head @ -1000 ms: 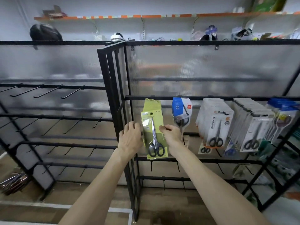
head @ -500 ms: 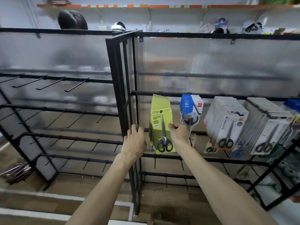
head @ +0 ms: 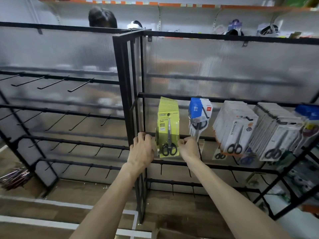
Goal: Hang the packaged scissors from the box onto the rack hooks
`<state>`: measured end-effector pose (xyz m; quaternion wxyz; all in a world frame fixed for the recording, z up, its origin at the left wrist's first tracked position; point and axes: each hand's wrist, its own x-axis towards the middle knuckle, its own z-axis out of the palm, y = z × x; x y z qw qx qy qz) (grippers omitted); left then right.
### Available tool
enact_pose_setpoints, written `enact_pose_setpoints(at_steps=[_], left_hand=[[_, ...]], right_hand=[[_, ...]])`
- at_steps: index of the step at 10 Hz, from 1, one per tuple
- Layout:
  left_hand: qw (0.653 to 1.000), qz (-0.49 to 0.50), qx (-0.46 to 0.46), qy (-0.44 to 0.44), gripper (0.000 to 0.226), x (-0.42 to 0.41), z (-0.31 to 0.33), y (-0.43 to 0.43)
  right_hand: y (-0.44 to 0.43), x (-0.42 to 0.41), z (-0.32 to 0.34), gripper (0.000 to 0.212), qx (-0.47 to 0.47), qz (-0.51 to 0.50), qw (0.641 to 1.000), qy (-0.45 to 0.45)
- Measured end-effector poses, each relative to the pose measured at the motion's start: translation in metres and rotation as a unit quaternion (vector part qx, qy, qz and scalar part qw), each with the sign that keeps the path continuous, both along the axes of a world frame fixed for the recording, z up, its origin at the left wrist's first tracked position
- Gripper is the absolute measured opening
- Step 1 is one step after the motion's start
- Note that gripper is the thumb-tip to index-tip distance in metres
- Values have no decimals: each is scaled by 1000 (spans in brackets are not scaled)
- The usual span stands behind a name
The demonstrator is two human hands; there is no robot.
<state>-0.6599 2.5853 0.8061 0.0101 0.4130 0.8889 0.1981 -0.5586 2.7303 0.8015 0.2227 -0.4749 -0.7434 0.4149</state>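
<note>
A stack of yellow-green scissors packs (head: pixel 168 130) hangs on a hook of the black rack (head: pixel 172 96), with black-handled scissors showing in the front pack. My left hand (head: pixel 142 149) lies against the stack's left lower edge, fingers curled around it. My right hand (head: pixel 189 147) pinches the stack's right lower edge. A corner of a cardboard box (head: pixel 165 232) shows at the bottom edge of the view.
To the right hang blue-white scissors packs (head: pixel 198 116), white scissors packs (head: pixel 236 128) and more grey ones (head: pixel 278 131). The left rack section (head: pixel 60 78) has bare hooks. A person's head (head: pixel 102 18) shows behind the rack. A wall shelf (head: pixel 172 4) runs above.
Both hands slid down the sides of the yellow-green stack to its lower edges, and the front pack now hangs flush with the stack. The view shifted left and down.
</note>
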Motion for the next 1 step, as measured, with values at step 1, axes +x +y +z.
enact_pose_setpoints(at_steps=[1], left_hand=[[1000,9,5,-3,42,12,-2,0]], right_hand=[[-8,23,0,27,5,18,1000,-9]])
